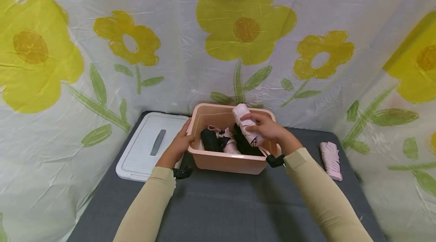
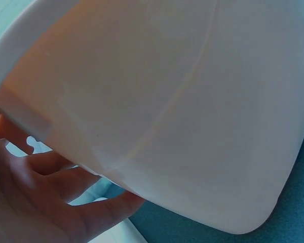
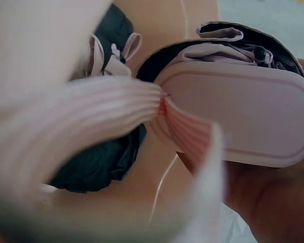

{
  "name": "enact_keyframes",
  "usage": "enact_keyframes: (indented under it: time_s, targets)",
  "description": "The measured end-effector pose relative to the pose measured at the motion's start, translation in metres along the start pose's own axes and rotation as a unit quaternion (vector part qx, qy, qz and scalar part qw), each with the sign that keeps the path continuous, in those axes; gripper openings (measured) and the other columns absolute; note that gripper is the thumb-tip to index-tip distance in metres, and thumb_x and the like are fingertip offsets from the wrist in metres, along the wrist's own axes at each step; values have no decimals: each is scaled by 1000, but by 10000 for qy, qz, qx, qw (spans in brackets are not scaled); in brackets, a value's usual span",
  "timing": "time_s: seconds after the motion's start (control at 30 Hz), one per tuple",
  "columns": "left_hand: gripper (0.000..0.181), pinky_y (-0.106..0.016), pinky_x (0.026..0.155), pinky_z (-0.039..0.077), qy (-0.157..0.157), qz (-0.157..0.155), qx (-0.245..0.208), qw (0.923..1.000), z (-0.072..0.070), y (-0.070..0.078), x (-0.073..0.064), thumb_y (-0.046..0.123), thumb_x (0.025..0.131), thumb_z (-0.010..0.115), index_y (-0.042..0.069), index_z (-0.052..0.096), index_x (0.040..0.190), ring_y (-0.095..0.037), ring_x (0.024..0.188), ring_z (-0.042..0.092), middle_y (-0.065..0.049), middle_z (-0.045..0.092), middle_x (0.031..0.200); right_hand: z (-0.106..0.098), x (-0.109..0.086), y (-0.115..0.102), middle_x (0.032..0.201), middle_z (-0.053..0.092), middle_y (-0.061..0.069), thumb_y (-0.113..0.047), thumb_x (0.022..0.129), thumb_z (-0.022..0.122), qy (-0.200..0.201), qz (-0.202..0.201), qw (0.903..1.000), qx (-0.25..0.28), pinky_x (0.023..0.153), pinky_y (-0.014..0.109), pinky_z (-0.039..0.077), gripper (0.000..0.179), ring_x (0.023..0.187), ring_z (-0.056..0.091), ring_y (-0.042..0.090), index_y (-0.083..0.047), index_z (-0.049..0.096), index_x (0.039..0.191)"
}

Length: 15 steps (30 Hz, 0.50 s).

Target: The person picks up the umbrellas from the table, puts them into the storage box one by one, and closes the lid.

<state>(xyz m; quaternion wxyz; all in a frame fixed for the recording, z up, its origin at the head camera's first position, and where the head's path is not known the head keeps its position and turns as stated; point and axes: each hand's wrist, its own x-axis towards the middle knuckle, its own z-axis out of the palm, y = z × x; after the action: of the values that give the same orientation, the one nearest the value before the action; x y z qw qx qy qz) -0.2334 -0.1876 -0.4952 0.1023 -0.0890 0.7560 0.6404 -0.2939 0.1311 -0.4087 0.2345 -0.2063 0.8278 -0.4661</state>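
Observation:
A pale pink folding umbrella (image 1: pixel 242 114) is in my right hand (image 1: pixel 269 128), gripped around its middle and tilted above the right part of a peach plastic bin (image 1: pixel 228 163). Its flat oval end (image 3: pixel 238 114) and ribbed wrist strap (image 3: pixel 106 101) fill much of the right wrist view. My left hand (image 1: pixel 178 145) holds the bin's left rim, thumb at the edge and fingers against the outer wall (image 2: pixel 157 116). Inside the bin lie a black folded umbrella (image 1: pixel 210 140), a pink one (image 1: pixel 231 148) and another dark one (image 1: pixel 242 144), partly hidden under the held umbrella.
A white lid (image 1: pixel 139 158) with a grey handle lies left of the bin on the dark grey table (image 1: pixel 218 204). Another pink folded umbrella (image 1: pixel 330 160) rests at the table's right side. A flower-printed curtain (image 1: pixel 177 67) hangs close behind the bin.

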Motion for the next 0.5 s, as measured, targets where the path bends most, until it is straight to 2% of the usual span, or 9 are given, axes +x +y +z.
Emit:
enact_keyframes:
  time_s: [0.2, 0.33, 0.5]
  targets:
    - [84, -57, 99, 42, 27, 6, -8, 10000, 0, -1, 0, 6, 86, 46, 39, 10, 155, -44, 136, 39, -14, 21, 160, 2, 6, -5, 134, 46, 17, -17, 94, 61, -129, 379, 9991, -133, 69, 38, 54, 40, 102, 53, 32, -20, 55, 134]
    - [84, -57, 98, 42, 12, 22, 2, 10000, 0, -3, 2, 7, 86, 46, 39, 10, 155, -44, 135, 39, -15, 22, 160, 1, 11, -8, 134, 47, 15, -18, 93, 61, -249, 334, 9979, -500, 73, 35, 52, 40, 101, 54, 29, -20, 56, 133]
    - [84, -57, 97, 44, 20, 30, -67, 10000, 0, -4, 3, 7, 87, 46, 42, 11, 154, -45, 134, 41, -16, 24, 159, -1, 19, -9, 135, 46, 16, -14, 94, 60, -559, 181, 9959, -681, 73, 33, 51, 40, 94, 55, 27, -15, 56, 133]
